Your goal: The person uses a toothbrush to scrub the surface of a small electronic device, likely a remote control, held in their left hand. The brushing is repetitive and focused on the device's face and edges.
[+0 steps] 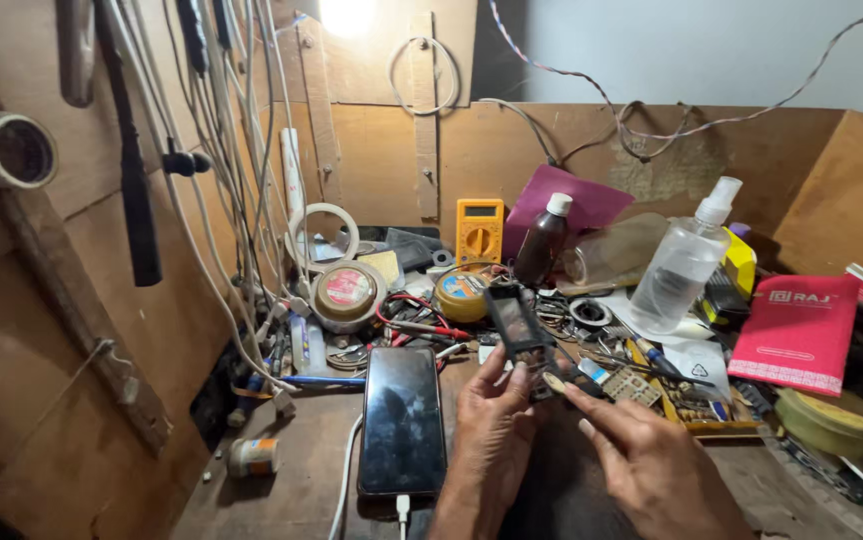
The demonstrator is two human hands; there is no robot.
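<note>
My left hand (492, 430) holds a small dark rectangular part (517, 327) with a glossy face, like a small phone body or screen frame, upright over the bench. My right hand (641, 455) is just to its right, its index finger and thumb touching the part's lower right edge near a small pale piece (555, 381). A black smartphone (402, 418) lies face up to the left of my left hand, with a white cable (400, 508) plugged into its bottom end.
The wooden bench (291, 490) is crowded: a yellow multimeter (479, 231), a dark brown bottle (541, 242), a clear spray bottle (684, 262), round tins (348, 291), a red booklet (796, 332), tape rolls (831, 420), wires hanging at left (231, 150).
</note>
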